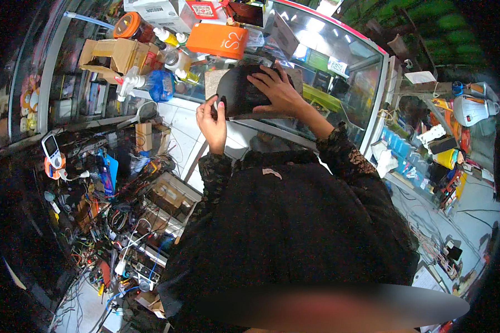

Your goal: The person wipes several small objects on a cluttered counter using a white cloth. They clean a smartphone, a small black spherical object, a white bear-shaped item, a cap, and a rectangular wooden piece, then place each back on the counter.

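A black, smooth, rounded object (234,84) lies on a grey-brown board (212,79) on top of the glass counter; its kind I cannot make out. At its near left edge is my left hand (212,125), thumb and fingers bent around the rim, the fingertips partly hidden. My right hand (278,93) rests on its top from the right side, fingers stretched and spread over the dark surface. Part of the object is covered by that hand.
Behind stand an orange box (216,40), small bottles and an orange-lidded jar (129,26). A blue spray bottle (161,86) and an open cardboard box (103,57) are at left. Tangled cables (122,222) fill the lower left; a glass case (408,158) is at right.
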Demonstrator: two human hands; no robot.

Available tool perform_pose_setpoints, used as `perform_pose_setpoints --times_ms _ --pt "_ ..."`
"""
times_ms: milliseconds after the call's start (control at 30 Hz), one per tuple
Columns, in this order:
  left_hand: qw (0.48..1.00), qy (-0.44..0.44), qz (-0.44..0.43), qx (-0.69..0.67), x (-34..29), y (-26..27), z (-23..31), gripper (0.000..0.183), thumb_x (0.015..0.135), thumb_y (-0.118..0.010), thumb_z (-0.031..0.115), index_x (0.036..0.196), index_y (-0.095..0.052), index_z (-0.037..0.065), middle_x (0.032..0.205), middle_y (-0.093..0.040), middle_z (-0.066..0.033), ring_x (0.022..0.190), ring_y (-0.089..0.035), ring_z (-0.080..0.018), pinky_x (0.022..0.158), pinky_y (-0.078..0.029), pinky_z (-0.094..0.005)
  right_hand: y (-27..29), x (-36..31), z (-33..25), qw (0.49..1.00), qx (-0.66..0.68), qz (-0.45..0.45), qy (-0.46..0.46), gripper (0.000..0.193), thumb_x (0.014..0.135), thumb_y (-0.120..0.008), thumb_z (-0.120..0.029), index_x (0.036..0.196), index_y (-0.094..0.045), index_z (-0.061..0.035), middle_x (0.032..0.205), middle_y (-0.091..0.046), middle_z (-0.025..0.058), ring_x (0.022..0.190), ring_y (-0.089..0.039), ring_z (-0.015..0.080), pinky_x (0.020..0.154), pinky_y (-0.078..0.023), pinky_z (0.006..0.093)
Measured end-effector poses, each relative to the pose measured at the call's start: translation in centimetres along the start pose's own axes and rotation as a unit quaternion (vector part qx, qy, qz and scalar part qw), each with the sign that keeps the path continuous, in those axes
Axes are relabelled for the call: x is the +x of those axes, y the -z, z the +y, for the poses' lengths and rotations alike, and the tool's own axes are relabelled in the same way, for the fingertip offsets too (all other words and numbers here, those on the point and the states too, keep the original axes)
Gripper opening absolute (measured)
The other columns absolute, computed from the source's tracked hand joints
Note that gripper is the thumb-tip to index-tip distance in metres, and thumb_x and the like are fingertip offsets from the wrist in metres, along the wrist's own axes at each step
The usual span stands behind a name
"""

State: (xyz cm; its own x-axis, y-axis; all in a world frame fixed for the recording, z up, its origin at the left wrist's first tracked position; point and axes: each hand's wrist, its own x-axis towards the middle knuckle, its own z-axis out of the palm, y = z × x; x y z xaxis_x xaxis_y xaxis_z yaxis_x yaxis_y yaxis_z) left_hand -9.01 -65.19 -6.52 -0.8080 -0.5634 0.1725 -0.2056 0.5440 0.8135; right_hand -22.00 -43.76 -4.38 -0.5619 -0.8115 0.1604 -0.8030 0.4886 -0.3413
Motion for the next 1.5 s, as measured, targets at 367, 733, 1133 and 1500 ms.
perform_pose_setpoints --times_ms 367,733,1133,1500 --pt "0.996 -0.083 0.014 0.039 -0.1 -0.6 1.1 0.018 0.089 -0.071 0.022 0.104 -0.073 0.013 0.102 -0.061 -0.0086 0.102 -0.054 -0.0282 0.092 -0.040 -0.0401 -1.2 -2.8 0.7 0.990 0.107 0.061 -0.075 0.075 0.093 -0.055 -0.056 0.152 -0.037 -0.0123 0.146 -0.046 0.0154 0.141 -0.034 0.0382 0.119 -0.020 0.0560" --pt "0.977 -0.105 -0.158 -0.096 7.6 -8.1 14.0 0.054 0.089 -0.075 0.027 0.129 -0.052 -0.001 0.098 -0.067 -0.0165 0.085 -0.066 -0.0302 0.078 -0.052 -0.0394 3.9 -13.0 2.0 0.953 0.130 0.154 -0.225 0.051 0.082 -0.073 -0.013 0.131 -0.059 -0.0143 0.131 -0.058 0.0135 0.123 -0.054 0.0367 0.105 -0.044 0.0489" --pt "0.979 -0.100 -0.122 0.132 10.9 -18.1 18.4 0.053 0.088 -0.059 0.028 0.125 -0.044 -0.008 0.105 -0.064 -0.0386 0.101 -0.061 -0.0544 0.087 -0.049 -0.0553 10.8 -37.1 2.6 0.866 -0.132 0.147 -0.459 0.049 0.081 -0.075 -0.026 0.127 -0.062 -0.0182 0.134 -0.055 0.0107 0.125 -0.049 0.0351 0.107 -0.035 0.0568" --pt "0.957 -0.078 -0.203 -0.194 -4.4 -13.3 26.3 0.033 0.099 -0.059 0.018 0.125 -0.054 -0.001 0.107 -0.064 -0.0074 0.093 -0.057 -0.0141 0.085 -0.047 -0.0298 9.7 -45.6 4.6 0.909 -0.046 0.065 -0.410 0.077 0.078 -0.077 -0.023 0.148 -0.047 -0.0296 0.147 -0.045 0.0118 0.129 -0.046 0.0348 0.104 -0.036 0.0524"
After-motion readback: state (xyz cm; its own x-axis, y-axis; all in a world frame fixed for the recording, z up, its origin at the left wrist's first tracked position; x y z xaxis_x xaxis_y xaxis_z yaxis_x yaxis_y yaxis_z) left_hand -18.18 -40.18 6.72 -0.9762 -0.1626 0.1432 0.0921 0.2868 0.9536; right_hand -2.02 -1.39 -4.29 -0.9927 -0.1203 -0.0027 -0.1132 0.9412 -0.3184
